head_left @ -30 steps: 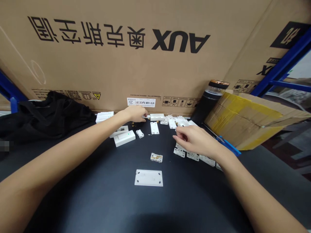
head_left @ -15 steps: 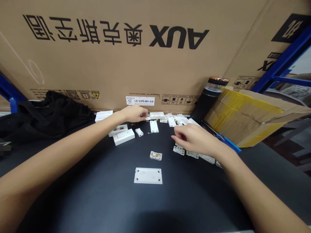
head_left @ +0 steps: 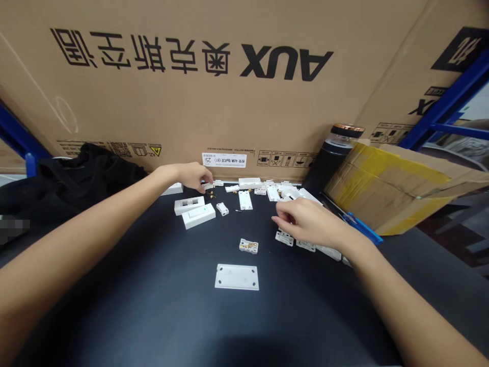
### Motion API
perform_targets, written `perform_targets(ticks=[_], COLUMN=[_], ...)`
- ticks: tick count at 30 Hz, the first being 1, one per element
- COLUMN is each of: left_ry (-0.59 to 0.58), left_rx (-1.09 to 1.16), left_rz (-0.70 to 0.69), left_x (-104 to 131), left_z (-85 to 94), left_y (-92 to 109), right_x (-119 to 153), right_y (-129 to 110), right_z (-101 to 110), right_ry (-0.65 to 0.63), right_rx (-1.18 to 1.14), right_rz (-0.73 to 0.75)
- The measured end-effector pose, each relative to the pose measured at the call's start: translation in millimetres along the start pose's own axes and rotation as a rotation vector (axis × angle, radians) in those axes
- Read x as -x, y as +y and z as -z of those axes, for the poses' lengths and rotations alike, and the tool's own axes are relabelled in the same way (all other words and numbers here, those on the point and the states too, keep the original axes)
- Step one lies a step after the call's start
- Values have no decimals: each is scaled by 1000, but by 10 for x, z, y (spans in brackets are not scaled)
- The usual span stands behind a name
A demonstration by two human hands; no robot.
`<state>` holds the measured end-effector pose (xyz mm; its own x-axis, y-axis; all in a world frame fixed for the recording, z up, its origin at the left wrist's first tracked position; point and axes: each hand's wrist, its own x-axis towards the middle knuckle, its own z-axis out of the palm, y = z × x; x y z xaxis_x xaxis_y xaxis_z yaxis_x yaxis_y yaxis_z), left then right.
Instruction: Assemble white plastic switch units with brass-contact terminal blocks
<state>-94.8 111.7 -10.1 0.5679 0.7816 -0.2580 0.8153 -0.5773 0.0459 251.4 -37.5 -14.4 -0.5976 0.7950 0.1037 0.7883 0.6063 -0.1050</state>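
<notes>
My left hand (head_left: 193, 176) reaches to the back of the black table (head_left: 153, 306), fingertips pinched together beside small brass bits (head_left: 212, 187); whether it holds one does not show. My right hand (head_left: 311, 221) hovers with loosely curled fingers over a row of small white plastic parts (head_left: 284, 238); its palm is hidden. Between the hands lie a white switch (head_left: 198, 215), a white frame (head_left: 189, 205), a small white clip (head_left: 222, 208) and a narrow white plate (head_left: 244, 200). Nearer me are a terminal block with brass contacts (head_left: 248, 246) and a flat white cover plate (head_left: 237, 277).
A large cardboard box (head_left: 229, 117) walls off the back, with more white parts (head_left: 277, 192) piled at its foot. A black cloth (head_left: 72, 178) lies left. A black bottle with a copper lid (head_left: 334, 155), a yellow-taped carton (head_left: 389, 188) and a blue-handled tool (head_left: 362, 230) stand right.
My left hand has drawn back to the left along the foot of the big box, away from the long white part. My right hand has hardly moved.
</notes>
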Motion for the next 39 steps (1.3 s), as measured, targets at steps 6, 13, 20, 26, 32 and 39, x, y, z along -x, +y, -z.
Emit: perform_targets(ticks=[6,13,20,26,32,39], left_ry=[32,161,239,267,264,294], left_rx=[17,-21,-56,-58,-48,-46], left_rz=[4,4,40,57,58,66], left_x=[-64,-152,-225,-223,-215,-172], left_z=[-42,-63,-190,-194,-217,-218], left_y=[57,224,324,298,283,291], right_x=[13,68,61,80,166,274], right_y=[63,175,178,178,278,367], right_z=[31,169,128,154,231,318], right_ry=[17,17,-14,-20,-212,-342], right_rx=[26,64,62,40,-165,-261], right_rz=[-16,-153,-117,-124,-180,-262])
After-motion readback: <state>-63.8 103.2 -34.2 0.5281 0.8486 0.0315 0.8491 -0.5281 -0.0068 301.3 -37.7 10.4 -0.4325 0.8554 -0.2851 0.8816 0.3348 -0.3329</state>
